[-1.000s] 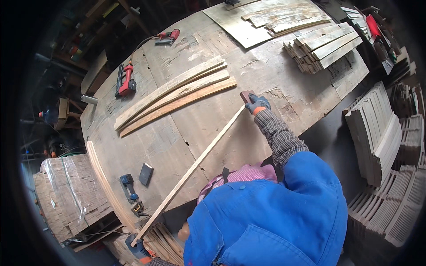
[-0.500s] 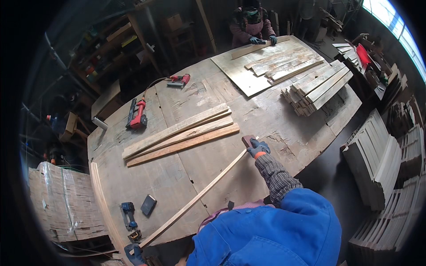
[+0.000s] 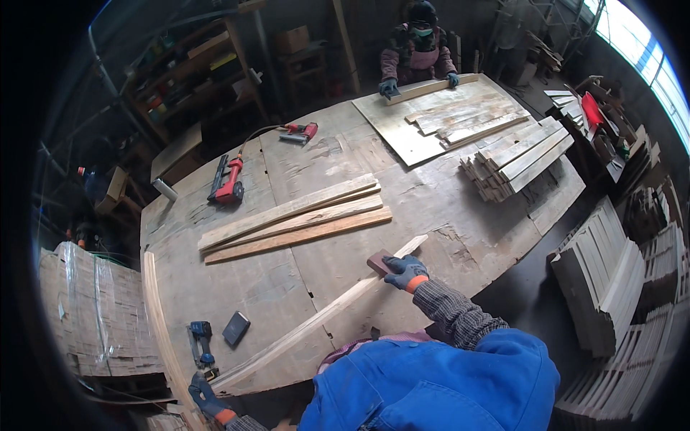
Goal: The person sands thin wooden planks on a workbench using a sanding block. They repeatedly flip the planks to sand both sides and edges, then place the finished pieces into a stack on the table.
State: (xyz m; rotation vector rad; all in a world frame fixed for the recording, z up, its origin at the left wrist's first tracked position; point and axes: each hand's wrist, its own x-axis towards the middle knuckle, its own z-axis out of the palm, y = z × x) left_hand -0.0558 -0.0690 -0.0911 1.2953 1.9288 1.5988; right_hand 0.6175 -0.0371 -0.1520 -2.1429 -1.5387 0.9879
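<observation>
Fingers of my gloved right hand (image 3: 406,273) curl closed over a small dark sanding block (image 3: 379,262), pressing it on a long thin wooden slat (image 3: 316,323) that lies diagonally across the big worn workbench (image 3: 445,215). I see my gloved left hand (image 3: 208,399) wrapped shut around the slat's near end at the bench's lower-left edge. Three loose planks (image 3: 295,219) lie well apart, farther up the bench.

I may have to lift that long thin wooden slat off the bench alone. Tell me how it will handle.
The long thin wooden slat is slender and spans much of the worn wooden worktable, so it would probably flex and sag if lifted at one end. It looks light for its length. Flat-sided, it should slide, not roll; both the left hand and right hand steady it.
</observation>
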